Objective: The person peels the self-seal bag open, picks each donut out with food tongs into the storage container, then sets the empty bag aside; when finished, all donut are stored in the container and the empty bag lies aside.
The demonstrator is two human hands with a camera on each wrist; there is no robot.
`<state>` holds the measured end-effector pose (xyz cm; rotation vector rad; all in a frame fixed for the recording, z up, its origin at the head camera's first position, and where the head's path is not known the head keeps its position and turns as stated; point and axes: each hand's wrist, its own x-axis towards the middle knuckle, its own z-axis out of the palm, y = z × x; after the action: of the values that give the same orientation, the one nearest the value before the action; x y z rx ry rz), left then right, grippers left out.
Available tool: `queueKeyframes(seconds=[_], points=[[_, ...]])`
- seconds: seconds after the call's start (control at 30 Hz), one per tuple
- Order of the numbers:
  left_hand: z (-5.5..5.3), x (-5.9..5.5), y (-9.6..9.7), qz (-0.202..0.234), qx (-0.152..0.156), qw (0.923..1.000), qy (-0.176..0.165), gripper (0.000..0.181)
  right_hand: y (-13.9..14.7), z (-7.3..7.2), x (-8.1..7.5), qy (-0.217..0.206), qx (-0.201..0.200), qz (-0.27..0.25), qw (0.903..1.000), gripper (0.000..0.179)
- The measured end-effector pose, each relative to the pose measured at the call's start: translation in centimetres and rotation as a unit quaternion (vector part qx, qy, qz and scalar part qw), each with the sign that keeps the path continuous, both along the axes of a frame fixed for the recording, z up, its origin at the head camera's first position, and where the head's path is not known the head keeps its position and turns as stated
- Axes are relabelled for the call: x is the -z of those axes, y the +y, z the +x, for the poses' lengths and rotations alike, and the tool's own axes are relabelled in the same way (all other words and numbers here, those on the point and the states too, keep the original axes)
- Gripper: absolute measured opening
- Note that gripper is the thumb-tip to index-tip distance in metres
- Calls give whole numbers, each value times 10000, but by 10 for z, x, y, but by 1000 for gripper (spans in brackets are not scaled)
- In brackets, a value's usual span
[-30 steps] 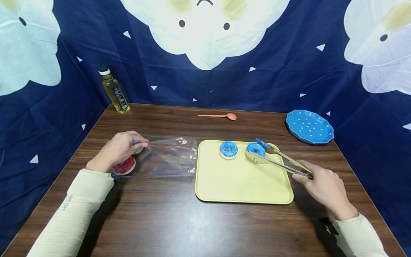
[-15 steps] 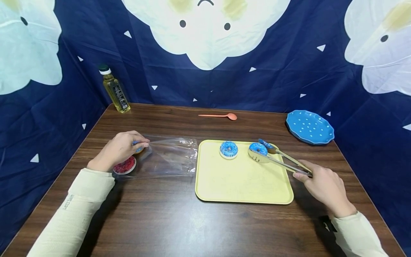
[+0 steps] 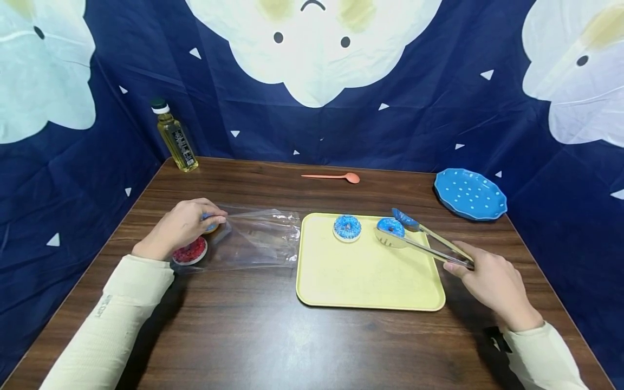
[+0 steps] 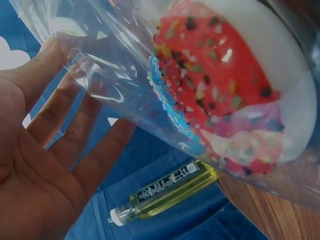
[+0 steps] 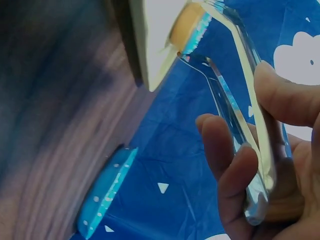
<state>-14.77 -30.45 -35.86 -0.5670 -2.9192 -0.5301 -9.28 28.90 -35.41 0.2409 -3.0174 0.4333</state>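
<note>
At the left, my left hand [image 3: 180, 227] pinches the mouth of a clear plastic bag [image 3: 258, 246] that lies flat on the table. Inside the bag, a red sprinkled donut [image 4: 220, 65] and a blue sprinkled donut [image 4: 172, 107] lie close together; the hand partly covers the blue one in the head view. My right hand [image 3: 494, 287] grips metal tongs [image 3: 429, 250] by their handles. The tong tips stand on either side of a blue-iced donut [image 3: 391, 226] at the back right of the yellow tray [image 3: 370, 281]. Another blue donut [image 3: 347, 227] sits to its left.
A bottle of yellow oil [image 3: 177, 142] stands at the back left corner. An orange spoon [image 3: 331, 176] lies along the back edge. A blue dotted plate [image 3: 470, 194] rests at the back right. Blue curtains enclose the table [image 3: 253, 336] at the back and sides.
The tongs and the donut between their tips have shifted slightly to the right. My left hand keeps its hold on the bag in the same place.
</note>
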Motion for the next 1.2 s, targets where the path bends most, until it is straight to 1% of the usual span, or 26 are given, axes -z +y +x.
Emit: queueKeyframes(seconds=[0.17, 0.23, 0.3, 0.43, 0.57, 0.73, 0.97, 1.1, 1.2], points=[[1, -1, -1, -38, 95, 9999, 58, 16, -3, 0, -7, 247, -34, -77, 9997, 59], [1, -1, -1, -24, 84, 9999, 58, 16, -5, 0, -9, 343, -36, -105, 9994, 58], [1, 0, -1, -8, 81, 10000, 57, 16, -7, -1, -10, 384, -55, -130, 9992, 58], [0, 0, -1, 30, 30, 10000, -12, 17, -14, -4, -11, 338, -176, -139, 9992, 58], [0, 0, -2, 36, -28, 9999, -121, 18, -24, -7, -10, 332, -382, -161, 9986, 57], [1, 0, -1, 130, -49, 9997, -197, 19, -41, -14, -11, 486, -727, -128, 9961, 55], [3, -2, 0, 118, -50, 9998, -143, 19, -68, -24, -15, 529, -1081, -104, 9927, 56], [3, -2, -1, 98, -7, 9999, -137, 20, -80, -30, -13, 479, -1281, -76, 9906, 54], [3, -4, -1, 76, 43, 9999, -108, 20, -89, -35, -10, 547, -1472, -140, 9875, 53]])
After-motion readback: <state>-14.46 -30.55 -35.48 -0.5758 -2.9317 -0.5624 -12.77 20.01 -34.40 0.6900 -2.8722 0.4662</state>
